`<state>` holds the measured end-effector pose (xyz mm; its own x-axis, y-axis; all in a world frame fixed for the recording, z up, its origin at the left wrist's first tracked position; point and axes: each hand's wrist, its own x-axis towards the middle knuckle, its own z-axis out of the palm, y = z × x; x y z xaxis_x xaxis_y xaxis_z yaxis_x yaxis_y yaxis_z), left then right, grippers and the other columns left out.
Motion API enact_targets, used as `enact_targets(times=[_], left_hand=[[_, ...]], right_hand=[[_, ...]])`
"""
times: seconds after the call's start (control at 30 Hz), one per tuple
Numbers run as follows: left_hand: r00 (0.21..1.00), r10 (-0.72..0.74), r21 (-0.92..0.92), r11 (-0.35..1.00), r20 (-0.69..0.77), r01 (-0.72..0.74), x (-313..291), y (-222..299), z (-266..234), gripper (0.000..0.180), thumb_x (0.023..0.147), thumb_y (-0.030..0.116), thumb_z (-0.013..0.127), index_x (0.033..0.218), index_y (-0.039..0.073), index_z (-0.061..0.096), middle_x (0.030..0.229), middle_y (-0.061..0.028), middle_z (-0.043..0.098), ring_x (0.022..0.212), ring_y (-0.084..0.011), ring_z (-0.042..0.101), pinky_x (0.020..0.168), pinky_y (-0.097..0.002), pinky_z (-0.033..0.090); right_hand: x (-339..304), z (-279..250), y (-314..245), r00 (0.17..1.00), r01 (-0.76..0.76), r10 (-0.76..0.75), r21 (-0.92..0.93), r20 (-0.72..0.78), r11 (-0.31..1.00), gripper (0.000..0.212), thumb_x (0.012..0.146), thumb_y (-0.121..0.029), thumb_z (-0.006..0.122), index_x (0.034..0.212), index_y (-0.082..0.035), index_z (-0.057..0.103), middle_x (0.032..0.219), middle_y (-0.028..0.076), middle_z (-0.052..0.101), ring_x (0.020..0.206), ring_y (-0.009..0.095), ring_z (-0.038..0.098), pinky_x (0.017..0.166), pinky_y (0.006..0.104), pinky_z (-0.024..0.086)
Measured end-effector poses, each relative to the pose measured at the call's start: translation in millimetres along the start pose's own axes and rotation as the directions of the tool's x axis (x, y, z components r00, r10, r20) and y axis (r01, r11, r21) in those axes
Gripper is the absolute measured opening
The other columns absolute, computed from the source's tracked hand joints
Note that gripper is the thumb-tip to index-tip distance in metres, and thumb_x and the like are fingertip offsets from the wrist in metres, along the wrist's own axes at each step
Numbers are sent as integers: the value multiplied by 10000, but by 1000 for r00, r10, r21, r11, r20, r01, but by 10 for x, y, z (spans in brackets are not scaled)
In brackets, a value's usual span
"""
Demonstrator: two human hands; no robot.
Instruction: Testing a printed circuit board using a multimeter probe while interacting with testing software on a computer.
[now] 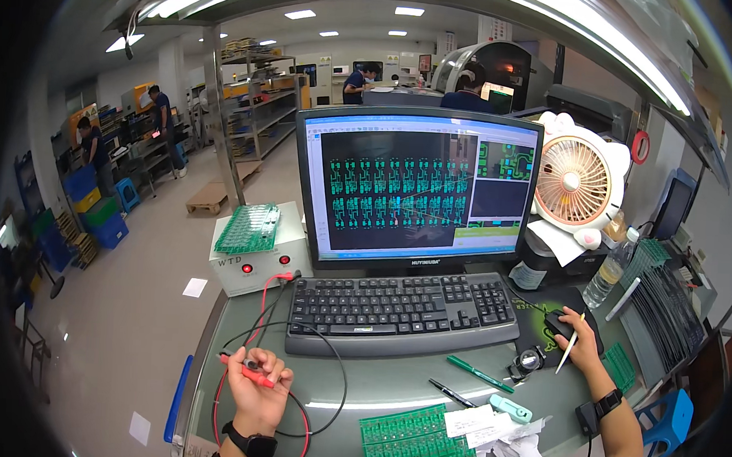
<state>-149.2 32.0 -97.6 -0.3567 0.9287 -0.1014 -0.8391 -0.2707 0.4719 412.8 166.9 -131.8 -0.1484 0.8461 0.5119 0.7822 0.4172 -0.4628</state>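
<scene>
My left hand (256, 397) is closed around a red test probe (257, 376) and a black test probe (251, 364), raised over the left part of the desk. Their red lead (254, 335) and black lead (340, 366) loop about the wrist. Resting on a black computer mouse (555, 322), my right hand (583, 342) also has a slim white pen-like stick (570, 352) between its fingers. A green circuit board panel (410, 444) lies between my forearms, with paper slips (470, 421) overlapping its right edge. The monitor (417, 190) displays a board layout.
A keyboard (403, 308) sits below the monitor. Left of it, a white tester box (258, 260) carries more green boards (250, 227). A green pen (480, 373), black pen (451, 393) and small magnifier (528, 362) lie mid-desk. A fan (572, 180) and water bottle (611, 270) stand right.
</scene>
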Motion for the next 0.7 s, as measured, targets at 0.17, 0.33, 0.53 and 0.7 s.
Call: enact_targets(times=[0.17,0.33,0.53,0.7], left_hand=[[1000,-4,-2,1000,13,4,9,4,-6,377,975,360,439,736,85,539,651,-3,437,544,-117,411,616,-289,419],[1000,0,8,1000,12,0,16,-3,-10,375,971,362,441,733,86,530,651,-4,435,543,-117,414,621,-291,421],[1000,-5,1,1000,6,5,12,-2,-3,376,967,368,446,733,84,528,649,-5,433,532,-117,410,625,-291,425],[1000,-4,7,1000,11,4,9,-4,-7,380,968,369,442,733,83,528,648,-5,432,531,-117,410,626,-291,426]], right_hand=[[2,6,-4,1000,10,-11,10,3,1000,432,711,-83,771,1111,-70,607,1334,185,551,1172,371,562,977,395,442],[12,1,-22,1000,15,-15,13,6,1000,428,713,-86,774,1107,-67,609,1330,190,553,1169,372,565,974,397,445],[10,0,-5,1000,30,-29,-13,2,999,427,712,-87,772,1107,-66,609,1332,192,553,1165,375,567,976,395,446],[1,-7,-9,1000,10,-10,1,10,1000,433,704,-84,771,1106,-66,611,1334,194,553,1170,373,566,984,398,444]])
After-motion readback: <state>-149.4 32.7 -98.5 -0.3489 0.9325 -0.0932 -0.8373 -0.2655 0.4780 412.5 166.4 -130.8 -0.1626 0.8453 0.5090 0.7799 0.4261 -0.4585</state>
